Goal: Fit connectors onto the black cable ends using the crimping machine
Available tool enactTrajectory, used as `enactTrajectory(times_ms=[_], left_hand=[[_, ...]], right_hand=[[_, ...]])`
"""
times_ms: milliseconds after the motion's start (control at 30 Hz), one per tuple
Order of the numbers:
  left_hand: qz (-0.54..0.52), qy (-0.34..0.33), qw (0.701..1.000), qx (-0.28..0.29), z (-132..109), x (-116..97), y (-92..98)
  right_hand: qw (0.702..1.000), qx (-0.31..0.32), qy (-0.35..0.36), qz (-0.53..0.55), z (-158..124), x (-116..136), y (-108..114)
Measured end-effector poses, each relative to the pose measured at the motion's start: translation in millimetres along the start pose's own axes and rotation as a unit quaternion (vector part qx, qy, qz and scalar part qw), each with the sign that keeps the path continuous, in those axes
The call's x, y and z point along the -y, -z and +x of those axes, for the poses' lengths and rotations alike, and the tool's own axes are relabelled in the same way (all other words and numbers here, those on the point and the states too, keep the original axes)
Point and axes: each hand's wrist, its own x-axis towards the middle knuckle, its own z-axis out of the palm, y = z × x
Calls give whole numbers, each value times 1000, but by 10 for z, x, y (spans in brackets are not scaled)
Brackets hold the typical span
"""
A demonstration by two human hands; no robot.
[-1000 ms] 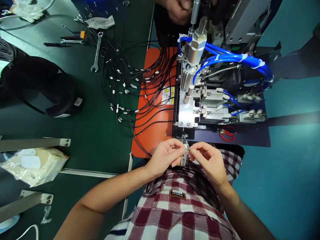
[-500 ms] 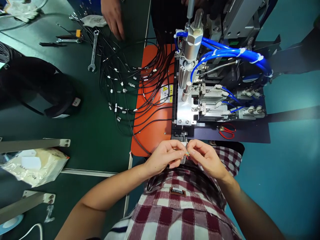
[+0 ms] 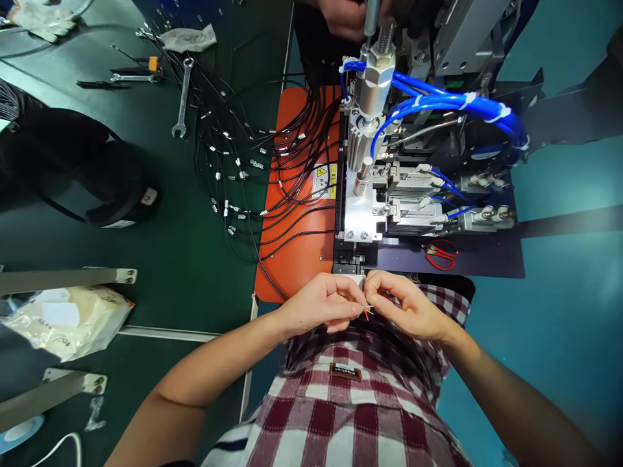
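Note:
Thin coloured wires (image 3: 368, 312), red, yellow and bluish among them, stick out from the fingertips of my left hand (image 3: 327, 303), which is closed in a pinch on them. My right hand (image 3: 407, 305) is also closed, its thumb and forefinger pinched at the bluish wire end. Both hands meet just in front of my checked apron (image 3: 335, 389), below the front edge of the machine (image 3: 360, 214). Where the wires lead behind my left fingers is hidden.
Black cables (image 3: 287, 188) with white tags spread over an orange plate (image 3: 296, 253) and green table. A wrench (image 3: 183, 97) lies left, red-handled scissors (image 3: 440, 254) right of the machine. Blue air tubes (image 3: 452, 102) arch above. A co-worker's hand (image 3: 343, 16) is at the top.
My fingertips have shifted slightly, and the coloured wires now fan out lower. The co-worker's hand has left the table at upper left; a hand now shows near the top of the machine.

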Motion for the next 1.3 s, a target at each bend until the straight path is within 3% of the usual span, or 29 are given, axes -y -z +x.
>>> enactTrajectory(times_ms=[200, 267, 333, 433, 533, 600, 700, 800, 933, 1167, 1300], left_hand=[[42, -70, 993, -89, 0, 25, -112], [55, -86, 987, -121, 4, 51, -151], [69, -103, 981, -152, 9, 76, -177], [145, -140, 962, -183, 6, 100, -186], [229, -165, 942, -181, -13, 97, -178], [234, -161, 944, -171, -27, 81, -177], [191, -128, 961, -153, -32, 44, -181], [154, -99, 973, -140, -21, 11, -180], [111, -83, 980, -143, -10, -35, -178], [75, -72, 983, -153, 22, -40, -166], [61, -105, 971, -205, 52, 6, -148]], right_hand=[[978, -146, 31, -144, -105, 53, -205], [944, -187, 69, -263, -126, 63, -280], [888, -205, 115, -395, -124, 82, -319], [808, -155, 157, -546, -90, 162, -299], [781, -61, 152, -603, -37, 304, -202], [819, -25, 95, -565, 5, 392, -111], [919, 10, -45, -391, 74, 444, 29], [968, 49, -140, -203, 131, 393, 120], [983, 58, -143, -101, 147, 291, 135], [986, -4, -18, -165, 142, 189, 86], [987, -109, -51, -104, 112, 116, 14]])
